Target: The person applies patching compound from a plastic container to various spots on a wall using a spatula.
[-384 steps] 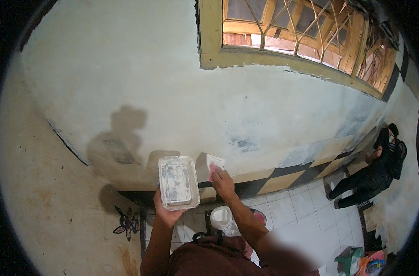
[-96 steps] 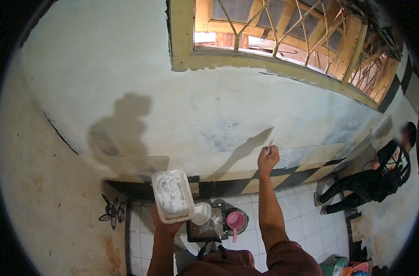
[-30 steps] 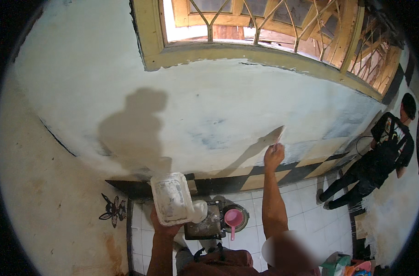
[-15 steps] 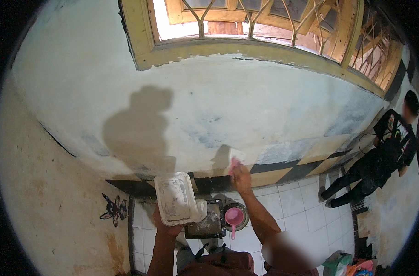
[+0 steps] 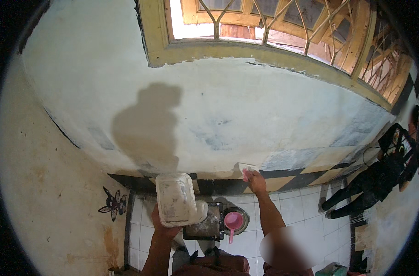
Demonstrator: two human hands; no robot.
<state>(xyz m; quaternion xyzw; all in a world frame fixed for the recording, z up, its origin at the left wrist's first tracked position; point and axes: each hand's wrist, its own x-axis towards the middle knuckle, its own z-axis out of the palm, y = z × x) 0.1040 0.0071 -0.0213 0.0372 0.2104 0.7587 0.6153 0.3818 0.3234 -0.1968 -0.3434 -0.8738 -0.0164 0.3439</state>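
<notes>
My left hand is closed round the lower left side of a white plastic tub, smeared inside with greyish-white paste. The tub is tilted so its inside shows; most of the fingers are hidden behind it. My right hand grips the pink handle of a scraper with a pale, wide blade. The blade is at the lower part of the whitish wall, just above the black and tan tile band, and seems to touch it.
Below stand a dark, paste-stained stool-like block and a round bucket holding a pink dipper, on white floor tiles. A barred, yellow-framed window is above. Another person stands at the far right.
My right hand has moved the scraper lower on the wall and slightly right. My left hand still holds the tub in much the same place. The whole view has shifted a little.
</notes>
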